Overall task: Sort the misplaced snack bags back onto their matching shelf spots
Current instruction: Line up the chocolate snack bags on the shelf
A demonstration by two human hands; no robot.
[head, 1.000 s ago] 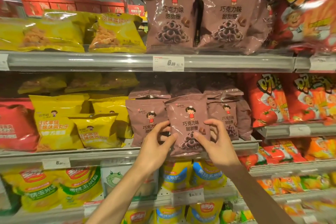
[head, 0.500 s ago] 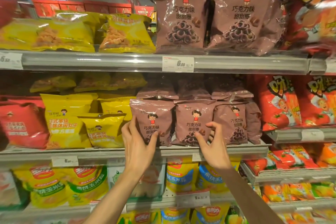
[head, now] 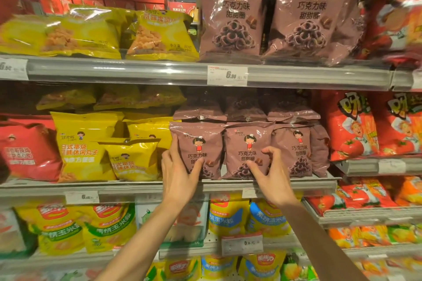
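Three small brown chocolate-ring bags stand in a row on the middle shelf. My left hand holds the left brown bag, fingers up along its left edge and thumb across its front. My right hand grips the middle brown bag, thumb on its lower front and fingers curled at its right edge. The third brown bag stands untouched at the right. More brown bags lie stacked behind the row.
Yellow snack bags stand left of the brown row, with a red bag further left. Red tomato bags fill the shelf to the right. Large brown bags stand above a price tag. Corn snack bags sit on the shelf below.
The brown bag I held out in front of the shelf now stands in the row's middle. My left hand moved from it to the left bag's edge.
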